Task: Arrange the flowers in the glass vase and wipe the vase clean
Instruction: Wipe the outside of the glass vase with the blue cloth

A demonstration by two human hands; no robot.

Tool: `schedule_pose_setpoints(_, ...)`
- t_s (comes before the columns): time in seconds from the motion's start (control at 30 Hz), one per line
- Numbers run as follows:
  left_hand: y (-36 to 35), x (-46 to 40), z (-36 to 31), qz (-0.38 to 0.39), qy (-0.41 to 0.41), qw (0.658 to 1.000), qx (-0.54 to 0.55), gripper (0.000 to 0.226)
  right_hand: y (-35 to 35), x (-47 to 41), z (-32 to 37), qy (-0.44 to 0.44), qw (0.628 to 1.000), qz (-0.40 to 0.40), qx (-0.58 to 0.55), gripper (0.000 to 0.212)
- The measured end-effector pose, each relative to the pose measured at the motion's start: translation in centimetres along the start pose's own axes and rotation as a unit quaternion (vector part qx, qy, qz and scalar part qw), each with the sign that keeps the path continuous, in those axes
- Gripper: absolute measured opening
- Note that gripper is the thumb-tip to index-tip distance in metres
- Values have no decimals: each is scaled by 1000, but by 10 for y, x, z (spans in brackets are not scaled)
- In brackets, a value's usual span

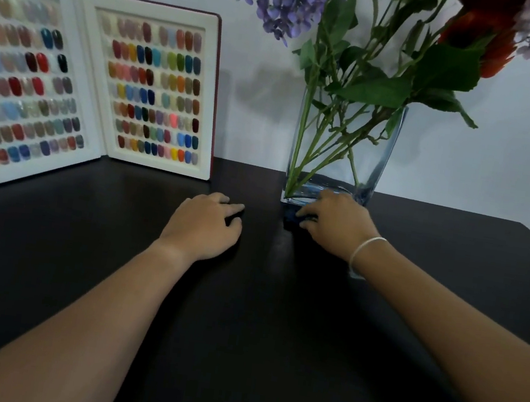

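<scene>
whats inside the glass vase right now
Green flower stems stand inside the glass vase, crossing toward its base. The right hand covers the front bottom corner, so that part is hidden.

A glass vase stands on the worktop at the back right, against the wall, with the flowers standing in it. An open sample book stands at the back left. The left hand lies between them, while the right hand touches the vase's base in front.
</scene>
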State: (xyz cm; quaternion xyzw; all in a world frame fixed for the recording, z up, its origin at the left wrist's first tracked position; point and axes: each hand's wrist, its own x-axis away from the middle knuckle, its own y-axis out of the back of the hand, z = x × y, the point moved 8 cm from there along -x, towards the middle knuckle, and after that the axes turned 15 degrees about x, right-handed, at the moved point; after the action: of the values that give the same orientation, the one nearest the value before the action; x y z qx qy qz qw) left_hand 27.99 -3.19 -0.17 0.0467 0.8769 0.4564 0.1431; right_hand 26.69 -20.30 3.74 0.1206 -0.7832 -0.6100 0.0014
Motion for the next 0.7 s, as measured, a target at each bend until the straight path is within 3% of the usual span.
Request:
schedule_pose_setpoints(0.37,0,-2,4,7,7,1000,3,42,-4,-29,10,-67,994,-1,90,33)
schedule_pose_setpoints(0.7,0,-4,7,7,13,1000,13,41,-20,11,-78,-107,994,25,28,27)
